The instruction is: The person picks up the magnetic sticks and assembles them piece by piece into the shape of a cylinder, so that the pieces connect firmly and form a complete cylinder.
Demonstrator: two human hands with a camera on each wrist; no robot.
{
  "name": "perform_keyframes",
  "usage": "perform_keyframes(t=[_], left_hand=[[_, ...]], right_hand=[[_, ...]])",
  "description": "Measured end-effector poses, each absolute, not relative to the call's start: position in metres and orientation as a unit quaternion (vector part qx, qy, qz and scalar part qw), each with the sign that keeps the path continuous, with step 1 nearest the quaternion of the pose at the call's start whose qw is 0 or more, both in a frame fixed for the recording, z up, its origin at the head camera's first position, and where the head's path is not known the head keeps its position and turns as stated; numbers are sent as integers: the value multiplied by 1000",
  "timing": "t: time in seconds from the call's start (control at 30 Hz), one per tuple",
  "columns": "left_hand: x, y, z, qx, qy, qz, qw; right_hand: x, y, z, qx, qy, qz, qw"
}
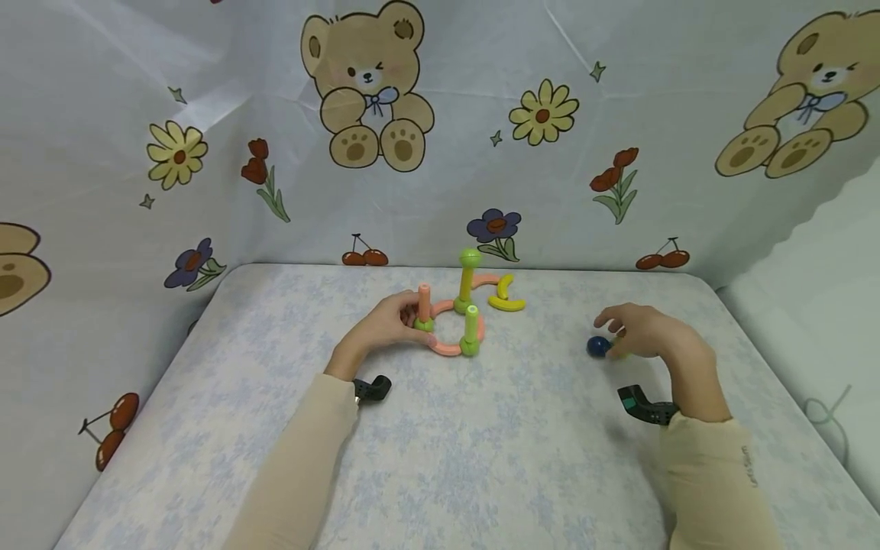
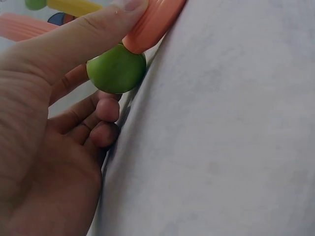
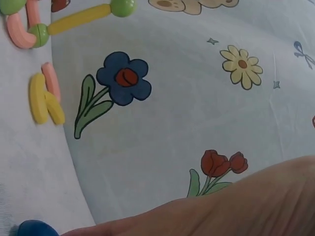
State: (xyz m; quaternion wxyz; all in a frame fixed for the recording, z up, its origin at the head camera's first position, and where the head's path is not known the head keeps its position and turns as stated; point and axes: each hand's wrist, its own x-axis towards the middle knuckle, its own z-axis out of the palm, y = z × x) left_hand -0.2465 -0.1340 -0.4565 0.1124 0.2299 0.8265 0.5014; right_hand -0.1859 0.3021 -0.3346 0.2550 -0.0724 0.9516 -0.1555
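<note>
Pale cloth [image 1: 440, 202] printed with bears, flowers and cherries hangs behind and to the left of a table [image 1: 481, 451], whose whitish top carries a faint blue pattern. Two beige sleeves, the left one [image 1: 296, 466] and the right one [image 1: 718, 485], reach in over it, with a black wrist device at each cuff.

On the table's far half, toward the middle, stands a ring-shaped assembly [image 1: 448, 349] of pink curved pieces joined by green balls. Its left side is in the grip of the left hand [image 1: 385, 322]: the thumb presses on a pink piece, and the other fingers bend behind the green ball joint [image 2: 117, 70]. Well apart from it, the right hand [image 1: 642, 332] is lowered at the table's right side with its fingers bent.

Three rods rise from the ring: a tall yellow rod [image 1: 467, 284] at the back, topped by a green ball [image 1: 470, 257], a shorter pink rod [image 1: 425, 304] beside the left hand, and a light green rod [image 1: 471, 324] at the front.

Just behind the ring's right side lie two yellow curved pieces [image 1: 506, 305] and a loose pink curved piece [image 1: 485, 279].

Smallest is the blue ball [image 1: 597, 347] by the right thumb; whether the fingers grip it cannot be told.
</note>
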Motion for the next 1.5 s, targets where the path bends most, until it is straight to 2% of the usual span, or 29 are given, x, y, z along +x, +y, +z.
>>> perform_keyframes(t=[0.13,0.43,0.7,0.87,1.03,1.33,1.5], left_hand=[[-246,-134,-458,228,828,501,104],[-244,-133,-456,225,829,500,107],[-245,-135,-455,247,825,492,129],[-245,-137,-454,259,810,504,150],[-246,-137,-452,285,791,513,173],[-247,-136,-450,308,769,513,227],[-243,-132,-445,324,760,512,235]], right_hand=[[-190,301,-342,-67,948,-137,281],[-191,300,-346,-27,948,-140,285],[-188,302,-346,37,938,-169,300],[-188,304,-342,25,943,-158,292],[-186,305,-333,-9,957,-176,231],[-178,255,-324,-105,957,-269,9],[-171,222,-325,-137,925,-347,-71]])
